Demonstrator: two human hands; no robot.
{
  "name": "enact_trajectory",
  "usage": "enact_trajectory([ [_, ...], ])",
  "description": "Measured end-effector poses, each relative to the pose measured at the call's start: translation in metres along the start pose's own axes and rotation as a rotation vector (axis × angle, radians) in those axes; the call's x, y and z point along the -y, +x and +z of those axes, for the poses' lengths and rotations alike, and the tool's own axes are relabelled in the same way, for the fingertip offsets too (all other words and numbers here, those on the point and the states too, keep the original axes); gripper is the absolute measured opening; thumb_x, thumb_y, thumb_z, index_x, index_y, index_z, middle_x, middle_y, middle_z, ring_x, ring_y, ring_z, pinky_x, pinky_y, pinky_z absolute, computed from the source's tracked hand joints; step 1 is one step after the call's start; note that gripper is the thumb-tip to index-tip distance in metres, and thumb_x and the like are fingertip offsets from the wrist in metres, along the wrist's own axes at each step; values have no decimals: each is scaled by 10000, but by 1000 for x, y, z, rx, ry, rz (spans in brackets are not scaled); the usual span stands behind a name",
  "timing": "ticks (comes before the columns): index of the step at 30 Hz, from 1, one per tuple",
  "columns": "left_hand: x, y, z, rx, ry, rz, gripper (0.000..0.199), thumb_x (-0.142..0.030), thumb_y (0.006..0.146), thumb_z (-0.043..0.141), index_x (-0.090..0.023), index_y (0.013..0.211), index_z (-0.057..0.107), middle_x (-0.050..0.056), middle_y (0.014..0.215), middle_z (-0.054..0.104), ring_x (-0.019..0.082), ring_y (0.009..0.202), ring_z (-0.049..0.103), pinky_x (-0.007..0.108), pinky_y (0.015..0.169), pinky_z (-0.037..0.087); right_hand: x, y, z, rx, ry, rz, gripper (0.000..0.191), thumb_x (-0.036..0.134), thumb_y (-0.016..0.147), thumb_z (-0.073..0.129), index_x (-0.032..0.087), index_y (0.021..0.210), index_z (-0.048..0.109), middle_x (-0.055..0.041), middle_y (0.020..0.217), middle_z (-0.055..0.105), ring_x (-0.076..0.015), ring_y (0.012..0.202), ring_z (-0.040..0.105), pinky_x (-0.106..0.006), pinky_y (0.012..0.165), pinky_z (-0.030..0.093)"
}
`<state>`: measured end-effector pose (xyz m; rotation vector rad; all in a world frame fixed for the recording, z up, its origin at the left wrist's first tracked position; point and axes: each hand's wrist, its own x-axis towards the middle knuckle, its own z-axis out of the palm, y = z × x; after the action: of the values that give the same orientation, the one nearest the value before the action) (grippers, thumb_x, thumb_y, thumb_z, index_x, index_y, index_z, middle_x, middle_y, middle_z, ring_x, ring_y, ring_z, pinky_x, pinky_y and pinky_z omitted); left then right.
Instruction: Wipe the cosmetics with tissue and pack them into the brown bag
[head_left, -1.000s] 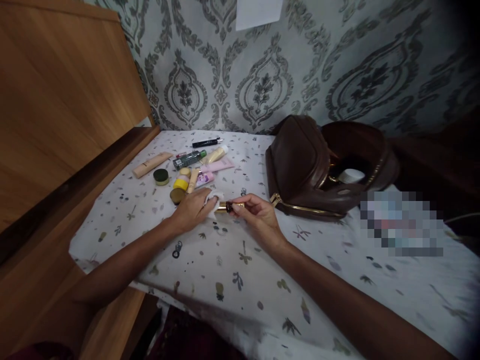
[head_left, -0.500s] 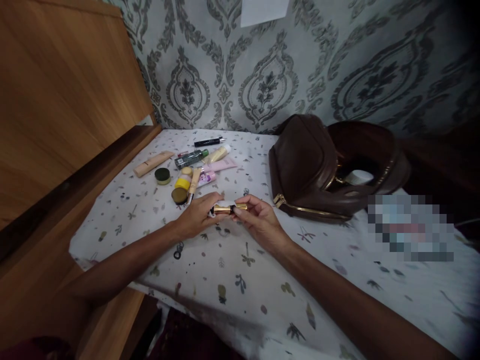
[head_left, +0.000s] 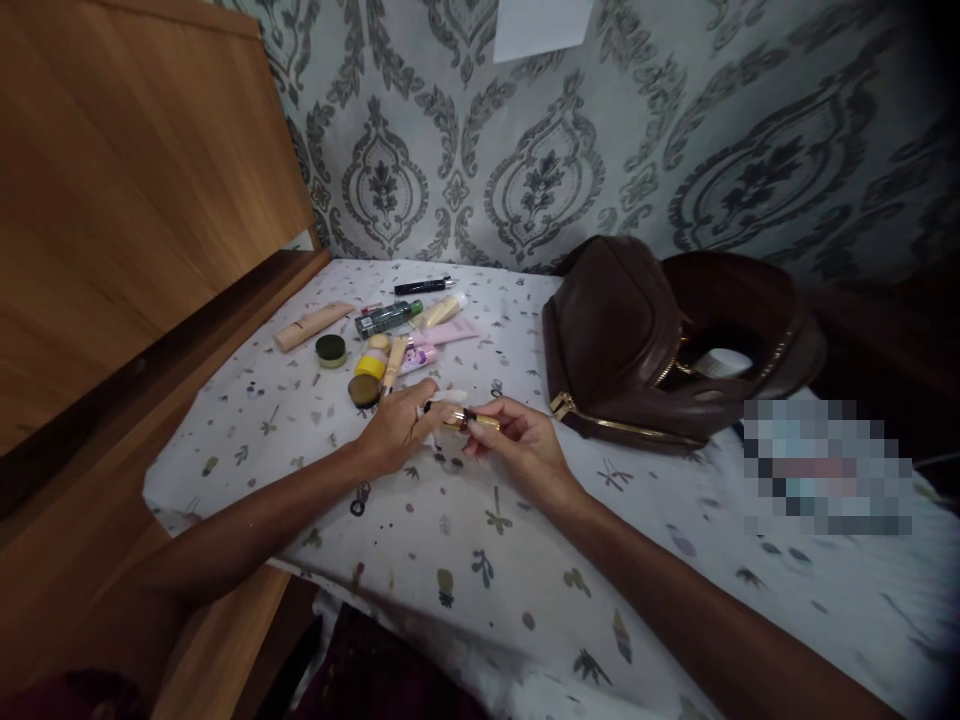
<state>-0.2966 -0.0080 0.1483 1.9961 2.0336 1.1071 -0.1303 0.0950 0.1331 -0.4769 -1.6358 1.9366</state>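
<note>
Between my two hands, just above the table, lies a gold and black lipstick tube point(head_left: 459, 419), roughly level. My right hand point(head_left: 528, 445) pinches its gold right end with thumb and fingers. A white tissue point(head_left: 451, 396) is in my left hand point(head_left: 395, 428), whose fingers close around it and press it to the tube's left part. Part of the tube is hidden behind those fingers. Close to my left hand lie a slim beige tube point(head_left: 395, 362) and a round jar with a brownish lid point(head_left: 364, 390).
A brown leather bag point(head_left: 611, 330) stands unzipped at the right, a white item point(head_left: 722, 362) inside it. Several cosmetics, including a dark-lidded jar point(head_left: 330, 349), a green-capped bottle point(head_left: 388, 318) and a pink tube point(head_left: 448, 331), lie at the back left. A wooden panel point(head_left: 150, 150) borders the left.
My left fingers have shifted over the lipstick tube with the tissue, covering more of its left part. My right hand still grips the gold end, tilted slightly downward. The whole view has shifted a little.
</note>
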Motion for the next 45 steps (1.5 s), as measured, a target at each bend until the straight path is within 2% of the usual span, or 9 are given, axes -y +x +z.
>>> enact_trajectory([
  [5,3,-2,10,-52,359,299,498,-607,982,337,-181,1156,527,121,1053,610,249,980,613,318,761,495,0,-1,-2,6,26,82,440,602,731,744,200,714,566,3,608,680,-124,418,604,-217,377,437],
  [9,5,-2,15,-51,511,446,362,-476,1019,364,-197,1175,536,116,1012,628,226,909,627,274,660,473,-1,1,-3,-10,41,142,494,672,750,680,206,678,533,17,514,637,-124,351,560,-209,318,373],
  [17,-4,2,5,115,-37,74,414,-530,1017,284,-202,815,437,-33,675,502,126,599,502,229,573,381,-2,0,-2,72,139,12,423,419,713,833,212,1024,635,11,730,730,-129,523,663,-218,459,477],
  [23,-7,3,2,127,-119,-83,380,-468,995,269,-217,731,373,-62,574,368,126,548,424,250,566,324,-3,2,-2,43,110,29,376,418,700,833,191,970,702,13,647,693,-108,457,585,-232,441,444],
  [28,-4,2,5,8,-90,10,308,-461,994,362,-184,977,496,20,830,573,186,781,571,292,716,462,-4,4,-1,-94,55,7,351,468,673,834,171,715,652,32,575,627,-75,426,508,-209,421,386],
  [32,-3,-1,9,139,-43,263,361,-403,985,473,-170,1260,444,137,1173,563,245,1098,573,365,924,497,-5,4,-3,-129,34,26,428,523,653,829,180,639,574,42,527,588,-77,415,483,-210,415,367],
  [37,1,-3,10,217,-18,190,335,-360,1001,452,-185,1286,426,116,1142,583,231,1044,615,370,902,522,-3,4,-4,-85,42,35,381,514,696,802,179,705,619,22,603,622,-89,467,501,-224,450,391],
  [42,-3,-6,9,122,-63,9,301,-420,979,496,-183,1163,481,72,1044,637,203,937,640,308,809,518,-4,5,-2,-17,19,-17,310,425,707,824,198,846,666,15,730,643,-119,637,565,-236,563,477],
  [45,-5,-6,10,68,-44,25,301,-483,968,500,-185,1008,520,37,912,640,180,809,628,274,719,487,-6,3,-1,46,101,-5,323,439,765,783,226,942,617,1,851,677,-140,753,621,-266,661,532],
])
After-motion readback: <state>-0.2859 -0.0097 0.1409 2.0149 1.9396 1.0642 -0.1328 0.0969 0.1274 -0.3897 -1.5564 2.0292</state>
